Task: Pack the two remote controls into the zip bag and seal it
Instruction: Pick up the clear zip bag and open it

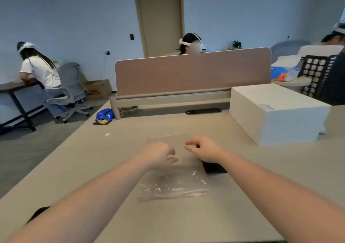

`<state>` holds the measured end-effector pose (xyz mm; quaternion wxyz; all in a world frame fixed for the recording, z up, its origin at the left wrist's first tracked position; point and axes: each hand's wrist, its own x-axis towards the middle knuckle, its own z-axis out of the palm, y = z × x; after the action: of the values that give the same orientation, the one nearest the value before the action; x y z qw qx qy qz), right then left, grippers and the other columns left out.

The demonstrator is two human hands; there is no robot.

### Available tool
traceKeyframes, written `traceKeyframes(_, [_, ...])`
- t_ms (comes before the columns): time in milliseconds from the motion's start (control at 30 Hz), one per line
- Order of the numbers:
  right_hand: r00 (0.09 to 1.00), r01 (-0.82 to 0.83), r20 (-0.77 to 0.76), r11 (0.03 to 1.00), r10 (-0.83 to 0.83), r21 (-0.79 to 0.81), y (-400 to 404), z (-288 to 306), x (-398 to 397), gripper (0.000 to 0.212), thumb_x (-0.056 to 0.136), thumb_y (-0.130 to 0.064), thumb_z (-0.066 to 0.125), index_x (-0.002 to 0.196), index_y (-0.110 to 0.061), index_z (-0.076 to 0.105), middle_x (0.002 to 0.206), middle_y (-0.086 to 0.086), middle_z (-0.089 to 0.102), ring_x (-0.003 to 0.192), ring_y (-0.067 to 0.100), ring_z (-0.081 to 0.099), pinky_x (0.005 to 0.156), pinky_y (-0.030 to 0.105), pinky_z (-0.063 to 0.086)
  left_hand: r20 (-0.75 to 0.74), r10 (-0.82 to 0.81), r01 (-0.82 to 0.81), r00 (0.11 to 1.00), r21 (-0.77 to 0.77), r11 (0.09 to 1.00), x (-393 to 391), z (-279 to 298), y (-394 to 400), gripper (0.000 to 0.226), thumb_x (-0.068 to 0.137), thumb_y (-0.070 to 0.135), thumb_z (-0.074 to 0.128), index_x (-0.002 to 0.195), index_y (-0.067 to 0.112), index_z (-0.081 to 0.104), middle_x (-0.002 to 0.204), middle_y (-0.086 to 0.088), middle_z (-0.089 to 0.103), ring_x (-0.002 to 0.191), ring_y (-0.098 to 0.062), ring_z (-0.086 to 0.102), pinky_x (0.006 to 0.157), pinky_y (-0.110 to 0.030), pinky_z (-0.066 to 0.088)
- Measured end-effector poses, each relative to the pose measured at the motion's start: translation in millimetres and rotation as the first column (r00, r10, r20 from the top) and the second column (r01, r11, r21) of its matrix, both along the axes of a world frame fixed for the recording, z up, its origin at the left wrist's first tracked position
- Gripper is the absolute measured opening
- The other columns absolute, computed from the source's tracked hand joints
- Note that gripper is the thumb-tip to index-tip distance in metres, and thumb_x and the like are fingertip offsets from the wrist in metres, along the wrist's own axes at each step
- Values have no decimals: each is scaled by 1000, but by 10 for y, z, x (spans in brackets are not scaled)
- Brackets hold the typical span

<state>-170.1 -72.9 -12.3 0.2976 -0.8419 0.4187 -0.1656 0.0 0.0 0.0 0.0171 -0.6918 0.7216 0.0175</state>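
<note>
Starting at the far left of my desk (74,168), there is a blue snack packet (105,114) lying near the far edge, well clear of the work. Moving right, my left hand (158,156) hangs above the desk with the fingers loosely curled and a little apart; I see nothing gripped in it. Just near of that hand, toward me, the zip bag (173,185) lies flat and crumpled on the desk, its pinkish seal strip along the near edge; the bag looks empty to me, though the clear film makes it hard to be sure. There seems to be a second sheet of clear film (168,140) on the far side of my hands, too faint for me to say what it is. Next, my right hand (202,149) is poised with thumb and forefinger drawn close together, as if pinching; a small dark bit shows at the fingertips, but I cannot tell whether I am actually holding anything. Beneath that wrist, just right of the bag, a dark remote control (214,167) lies on the desk, mostly hidden by my forearm; I can make out only one dark shape and cannot say where the second remote is. At far right sits a white box (276,114), not part of this. My reading is that the task has barely begun: nothing is in the bag, so loading both remotes and pressing the seal shut are all yet to do.
</note>
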Motion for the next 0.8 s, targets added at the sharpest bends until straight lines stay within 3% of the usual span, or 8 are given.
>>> traceKeyframes(200, [999, 37, -35, 999, -37, 16, 334, -199, -176, 37, 92, -34, 56, 124, -16, 62, 133, 1, 60, 125, 15, 51, 109, 28, 36, 3, -3, 3, 1000, 75, 997, -177, -335, 364, 57, 75, 66, 58, 119, 29, 58, 121, 3, 64, 108, -23, 60, 89, -36, 51])
traceKeyframes(300, [998, 54, -32, 998, -53, 27, 370, -230, -209, 36, 91, -34, 57, 122, -17, 63, 131, 0, 61, 123, 15, 53, 106, 26, 37, 26, -34, 32, 999, 86, 996, -146, -364, 438, 61, 67, 74, 59, 107, 27, 62, 110, 2, 66, 100, -24, 62, 83, -36, 53])
traceKeyframes(467, [998, 23, -55, 999, -22, 22, 424, -270, -180, 34, 91, -31, 58, 120, -15, 64, 128, 1, 63, 122, 14, 53, 108, 27, 38, 57, -99, 97, 993, 33, 995, -140, -382, 511, 29, 84, 46, 58, 96, 21, 67, 104, -1, 67, 97, -26, 62, 77, -34, 52])
traceKeyframes(567, [999, 15, -44, 1000, -14, 17, 435, -305, -160, 30, 91, -32, 58, 116, -17, 67, 125, -1, 65, 121, 14, 54, 106, 27, 39, 97, -160, 160, 982, 17, 987, -124, -401, 523, 24, 88, 32, 51, 92, 17, 68, 100, -6, 69, 94, -31, 63, 76, -37, 54])
traceKeyframes(633, [999, 24, -28, 999, -24, -23, 468, -314, -143, 27, 91, -30, 58, 110, -15, 70, 113, 0, 69, 110, 15, 59, 99, 28, 44, 113, -179, 176, 977, 33, 984, -118, -420, 533, 25, 89, 29, 48, 91, 15, 68, 100, -8, 69, 93, -32, 62, 75, -37, 54])
traceKeyframes(733, [993, 96, 71, 992, -91, -77, 582, -310, -117, 22, 90, -27, 59, 86, -10, 72, 74, -3, 61, 74, 14, 54, 73, 28, 46, 127, -209, 206, 970, 30, 978, -113, -432, 563, 26, 91, 30, 46, 88, 14, 66, 99, -9, 68, 91, -33, 62, 73, -36, 53])
traceKeyframes(800, [980, 135, 144, 990, -140, 47, 685, -342, -130, 25, 89, -28, 60, 70, -14, 67, 62, -2, 56, 59, 13, 50, 58, 25, 43, 130, -211, 208, 969, 35, 977, -108, -452, 578, 26, 92, 29, 45, 89, 13, 65, 100, -11, 68, 92, -34, 62, 74, -37, 52])
